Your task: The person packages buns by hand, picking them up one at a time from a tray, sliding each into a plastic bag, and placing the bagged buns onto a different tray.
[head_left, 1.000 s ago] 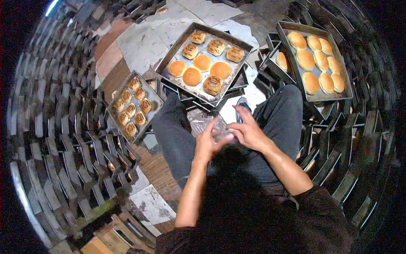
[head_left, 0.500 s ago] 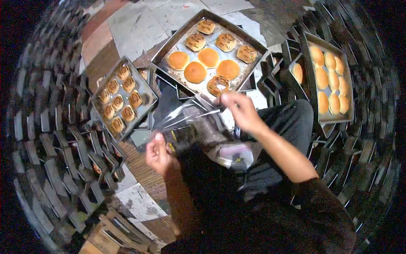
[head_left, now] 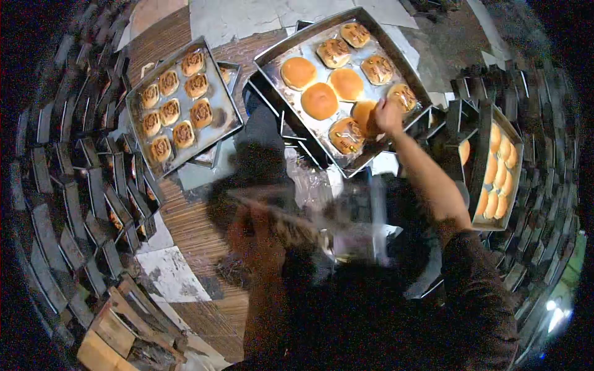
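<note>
A metal tray holds plain round buns and buns with dark toppings. My right hand reaches over its lower right part, at the edge of a plain bun and beside a topped bun; its fingers are bent, and whether they grip a bun cannot be made out. Lower down, my left hand is dark and smeared by motion. A blurred strip of clear plastic extends from it to the right over my lap; the hand's fingers are not distinct.
On the left a tray carries swirl-topped buns. A tray of long plain buns stands at the right. Stacked dark trays line both sides. A wooden crate is at the lower left, on the patterned floor.
My right hand has moved from the plastic up to the tray's buns. My left hand is lower in relation to the tray, with the plastic now blurred. The view has shifted.
</note>
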A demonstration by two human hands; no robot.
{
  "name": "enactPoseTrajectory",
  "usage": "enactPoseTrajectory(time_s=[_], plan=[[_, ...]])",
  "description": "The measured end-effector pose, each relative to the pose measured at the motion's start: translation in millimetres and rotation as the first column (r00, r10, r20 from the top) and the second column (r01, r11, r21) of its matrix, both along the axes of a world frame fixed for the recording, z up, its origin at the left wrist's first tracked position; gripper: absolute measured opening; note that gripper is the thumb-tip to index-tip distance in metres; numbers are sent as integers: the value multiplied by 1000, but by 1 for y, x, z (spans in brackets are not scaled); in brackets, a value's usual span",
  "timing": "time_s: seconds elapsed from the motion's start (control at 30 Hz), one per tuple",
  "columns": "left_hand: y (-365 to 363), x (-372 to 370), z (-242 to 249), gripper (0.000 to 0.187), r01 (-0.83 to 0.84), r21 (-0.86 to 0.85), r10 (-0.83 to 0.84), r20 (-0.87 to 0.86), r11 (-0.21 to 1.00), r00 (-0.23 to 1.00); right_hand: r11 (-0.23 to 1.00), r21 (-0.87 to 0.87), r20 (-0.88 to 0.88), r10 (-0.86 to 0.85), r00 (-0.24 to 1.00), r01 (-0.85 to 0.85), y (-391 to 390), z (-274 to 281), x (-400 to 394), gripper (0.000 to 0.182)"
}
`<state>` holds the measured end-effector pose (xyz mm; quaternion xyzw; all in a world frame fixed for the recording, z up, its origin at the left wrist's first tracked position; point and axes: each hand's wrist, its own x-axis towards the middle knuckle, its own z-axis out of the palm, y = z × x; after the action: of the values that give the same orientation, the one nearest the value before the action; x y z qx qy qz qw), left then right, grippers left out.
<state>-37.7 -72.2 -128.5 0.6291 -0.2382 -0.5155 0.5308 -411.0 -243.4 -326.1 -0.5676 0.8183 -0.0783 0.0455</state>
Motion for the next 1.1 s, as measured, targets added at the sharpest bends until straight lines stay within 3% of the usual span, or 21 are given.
enactPoseTrajectory(time_s=[0.03,0.1,0.13,0.17,0.2,0.23,0.27,0.3,0.37,0.43,0.47,0.57,0.6,0.63,0.67,0.7,0.77,0.87,0.93,1.03,1.1], plan=[[-3,3,5,17,11,-18,-12,-54,1000,998,984,-132,132,-104,986,122,24,26,19,37],[0,13,-16,16,33,-107,-41,-69,994,997,941,-124,290,-270,918,316,62,63,30,40],[-1,10,-17,16,1,-143,-16,-103,990,995,881,-179,631,-239,738,438,82,78,33,41],[-3,7,-18,16,-31,-178,6,-137,983,991,809,-183,878,-122,463,559,103,95,38,42],[-7,1,-12,16,-109,-197,68,-204,974,977,802,76,993,-114,26,593,121,138,50,39],[-6,-2,-3,15,-91,-163,59,-192,982,980,804,316,904,-94,-416,504,140,188,63,38],[-6,-6,6,14,-72,-128,49,-180,989,982,895,276,851,-58,-522,351,165,216,71,36],[-4,-12,19,15,-12,-79,11,-11,997,1000,960,201,784,-39,-619,195,187,236,74,37],[5,-21,23,16,199,-157,-153,265,967,952,985,97,946,-135,-293,-141,220,263,69,43],[16,-28,46,18,270,-237,-164,389,933,906,955,-13,998,-7,-65,-296,242,288,76,52],[24,-27,57,19,267,-251,-154,394,930,906,974,-60,978,14,-207,-219,253,291,80,53],[42,-30,74,18,387,-242,-251,448,890,858,981,-125,961,83,-263,-148,276,317,85,55],[43,-33,73,24,397,-325,-188,522,858,832,981,-160,963,130,-235,-111,282,323,94,55],[42,-37,73,30,411,-401,-115,587,819,801,952,-306,934,294,-204,-28,286,327,111,51],[51,-56,106,47,179,-330,-160,85,927,983,862,-498,849,507,148,-98,292,330,118,51],[65,-79,139,63,77,-341,-178,-275,937,945,742,-631,604,652,458,-225,296,333,124,52],[79,-82,148,71,162,-498,-449,-535,852,716,423,-805,250,878,407,-417,285,340,144,60],[81,-70,164,79,175,-583,-539,-538,793,648,403,-771,221,896,386,-494,293,349,163,58],[119,-79,152,85,165,-535,-359,-281,828,890,384,-792,215,903,372,-475,298,363,162,53],[139,-85,191,93,136,-616,-375,-278,776,884,288,-756,86,934,346,-587,304,374,155,51],[107,-70,210,93,15,-663,-450,-492,749,745,273,-723,49,937,347,-635,304,372,156,51]])
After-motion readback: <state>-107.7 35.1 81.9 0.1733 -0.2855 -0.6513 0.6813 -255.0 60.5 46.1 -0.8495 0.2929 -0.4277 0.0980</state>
